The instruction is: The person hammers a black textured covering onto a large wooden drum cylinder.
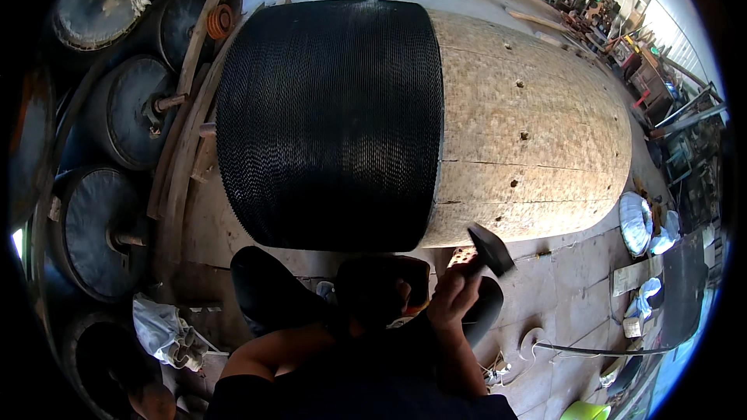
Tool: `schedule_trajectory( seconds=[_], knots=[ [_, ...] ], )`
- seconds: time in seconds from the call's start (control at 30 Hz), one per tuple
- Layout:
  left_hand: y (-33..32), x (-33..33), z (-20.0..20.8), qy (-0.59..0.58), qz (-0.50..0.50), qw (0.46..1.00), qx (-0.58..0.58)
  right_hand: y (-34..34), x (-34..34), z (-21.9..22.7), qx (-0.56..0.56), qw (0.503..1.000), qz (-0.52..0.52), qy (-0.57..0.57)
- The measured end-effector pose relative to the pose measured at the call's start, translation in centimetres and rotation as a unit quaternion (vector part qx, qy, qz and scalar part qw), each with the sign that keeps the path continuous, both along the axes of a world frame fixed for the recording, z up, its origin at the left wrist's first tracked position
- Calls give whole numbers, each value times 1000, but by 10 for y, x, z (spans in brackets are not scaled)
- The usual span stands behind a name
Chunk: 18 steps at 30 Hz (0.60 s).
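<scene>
A hammer [490, 250] with a dark metal head is gripped in my right hand [454, 295], raised just in front of the near side of a big drum. My left forearm reaches across my lap. My left hand [402, 292] is mostly lost in dark shadow near a dark open container [416, 284] between my knees; its fingers are too dim to read. The drum's left part wears a black, finely ridged covering [331, 124]. Its right part is a bare tan surface [537, 124] with seams and several small holes.
Several dark rollers with metal shafts [124, 239] are stacked at the left, beside long wooden planks [191, 109]. A white sack [167, 330] lies at lower left. White wrapped bundles [636, 223], a round disc [534, 342] and a green-yellow bucket [585, 411] are at the right.
</scene>
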<state>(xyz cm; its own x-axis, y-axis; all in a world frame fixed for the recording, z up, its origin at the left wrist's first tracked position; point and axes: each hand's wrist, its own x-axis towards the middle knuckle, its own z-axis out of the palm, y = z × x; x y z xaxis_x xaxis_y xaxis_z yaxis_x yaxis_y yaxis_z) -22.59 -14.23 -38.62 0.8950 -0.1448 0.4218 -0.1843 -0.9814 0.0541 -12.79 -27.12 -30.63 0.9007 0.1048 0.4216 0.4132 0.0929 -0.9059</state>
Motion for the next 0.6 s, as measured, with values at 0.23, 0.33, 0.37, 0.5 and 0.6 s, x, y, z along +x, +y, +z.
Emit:
schedule_trajectory(
  seconds=[0.23,0.33,0.37,0.5,0.6],
  knots=[
    [9,6,13,-14,-30,996,-78,2,15,-29,-177,984,-25,-8],
    [21,18,34,-78,-21,994,-77,1,13,-40,-81,996,-29,18],
    [26,24,43,-95,-14,992,-83,1,13,-41,-50,998,-30,28],
    [55,48,105,-175,-22,978,-116,6,27,-27,-212,974,-36,-65],
    [87,74,166,-271,-82,950,-131,0,12,-25,-70,996,-35,-34]
  ],
)
